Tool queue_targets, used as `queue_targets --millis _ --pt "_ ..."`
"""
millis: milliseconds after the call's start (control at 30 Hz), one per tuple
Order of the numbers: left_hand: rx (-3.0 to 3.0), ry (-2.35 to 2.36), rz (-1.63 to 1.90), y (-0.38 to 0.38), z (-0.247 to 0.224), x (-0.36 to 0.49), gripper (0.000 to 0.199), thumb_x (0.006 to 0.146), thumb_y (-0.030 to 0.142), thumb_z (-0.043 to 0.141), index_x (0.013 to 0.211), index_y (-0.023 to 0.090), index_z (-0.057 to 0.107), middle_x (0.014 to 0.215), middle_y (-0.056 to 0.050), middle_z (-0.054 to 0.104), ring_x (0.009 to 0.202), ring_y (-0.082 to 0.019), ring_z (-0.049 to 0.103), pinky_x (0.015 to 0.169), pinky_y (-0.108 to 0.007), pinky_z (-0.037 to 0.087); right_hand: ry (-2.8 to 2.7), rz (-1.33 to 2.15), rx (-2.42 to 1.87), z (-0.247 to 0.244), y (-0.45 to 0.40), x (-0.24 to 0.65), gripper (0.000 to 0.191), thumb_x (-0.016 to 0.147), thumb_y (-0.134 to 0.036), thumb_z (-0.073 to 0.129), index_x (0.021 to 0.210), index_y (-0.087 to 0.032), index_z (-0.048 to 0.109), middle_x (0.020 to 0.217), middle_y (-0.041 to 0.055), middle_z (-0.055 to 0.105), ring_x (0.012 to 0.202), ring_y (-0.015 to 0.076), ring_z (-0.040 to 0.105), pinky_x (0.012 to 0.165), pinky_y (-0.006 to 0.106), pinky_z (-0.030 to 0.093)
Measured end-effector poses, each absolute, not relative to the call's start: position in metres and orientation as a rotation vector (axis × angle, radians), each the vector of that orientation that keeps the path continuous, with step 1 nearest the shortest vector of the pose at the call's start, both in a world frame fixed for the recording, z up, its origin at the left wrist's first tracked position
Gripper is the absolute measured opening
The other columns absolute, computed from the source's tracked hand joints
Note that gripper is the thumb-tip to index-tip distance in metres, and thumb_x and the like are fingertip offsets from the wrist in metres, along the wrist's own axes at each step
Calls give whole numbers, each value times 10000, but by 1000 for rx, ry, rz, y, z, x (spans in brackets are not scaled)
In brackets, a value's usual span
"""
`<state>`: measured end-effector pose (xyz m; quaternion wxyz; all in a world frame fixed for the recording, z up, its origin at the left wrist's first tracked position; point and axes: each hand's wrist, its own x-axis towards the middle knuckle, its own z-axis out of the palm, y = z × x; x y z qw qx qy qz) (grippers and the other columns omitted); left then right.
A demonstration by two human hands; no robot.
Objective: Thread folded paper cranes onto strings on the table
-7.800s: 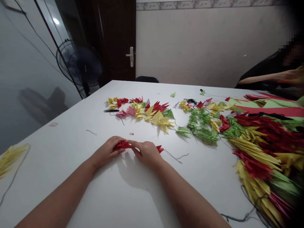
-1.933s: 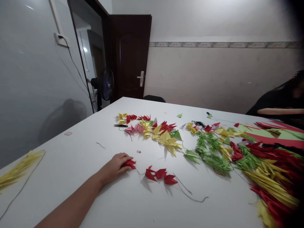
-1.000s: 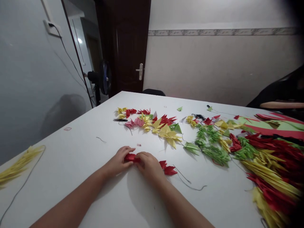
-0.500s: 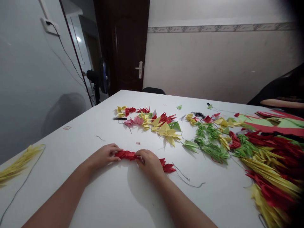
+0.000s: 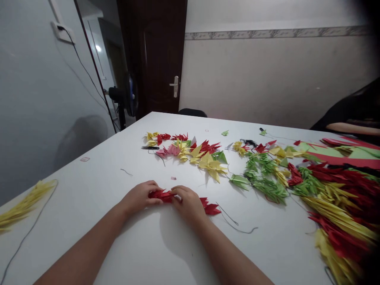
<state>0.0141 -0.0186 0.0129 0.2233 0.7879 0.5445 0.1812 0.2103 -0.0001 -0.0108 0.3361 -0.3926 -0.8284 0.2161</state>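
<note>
A short garland of folded red paper pieces (image 5: 164,196) lies low over the white table in front of me. My left hand (image 5: 143,198) grips its left end between thumb and fingers. Further along, my right hand (image 5: 187,202) is closed over the middle of the same garland and hides part of it. Past that hand the red pieces show again, and a dark thread (image 5: 245,231) trails from them to the right across the tabletop.
Behind my hands lie mixed paper garlands (image 5: 208,160) and a small black-handled tool (image 5: 150,148). Green strings (image 5: 264,184) and a red-yellow pile (image 5: 341,209) fill the right. A yellow garland (image 5: 25,204) is at the left edge. A person's arm (image 5: 353,128) rests at the far right.
My left hand has slid right along the red garland, closer to my right hand, so less red paper shows between them. My right hand stays in nearly the same place.
</note>
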Motion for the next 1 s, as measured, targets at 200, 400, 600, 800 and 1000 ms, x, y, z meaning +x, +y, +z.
queue_targets --millis 200,400,600,800,1000 --pt "2154 1579 552 -18 10 18 201 705 324 598 869 219 647 876 -4 600 775 -150 553 704 -250 408 -2200 591 -969 -6 -3 213 195 690 -143 601 869 -206 646 935 33 658 867 167 587 776 277 447" --pt "2177 1629 534 -19 10 23 227 708 370 586 852 205 648 851 -20 598 776 -163 551 722 -271 415 -2188 582 -1005 -12 2 213 129 732 -161 579 840 -209 630 873 21 647 821 155 575 735 269 435" --pt "2100 1503 430 -22 17 7 491 685 321 608 1157 216 520 1013 -33 591 748 -149 555 685 -262 438 -2160 618 -993 -13 4 215 135 718 -144 592 831 -211 624 886 16 643 831 148 572 748 260 430" --pt "2134 1476 435 -21 16 -1 356 711 196 524 1055 246 604 987 -3 638 888 -167 564 777 -263 425 -2158 641 -957 -11 4 217 171 697 -109 593 826 -214 631 917 7 654 858 147 576 776 255 424" --pt "2146 1532 393 -20 14 -1 424 742 289 559 1162 232 545 1068 -37 618 930 -189 556 815 -293 428 -2168 616 -973 -12 3 216 165 703 -122 586 832 -214 635 926 12 658 865 151 581 773 265 427"
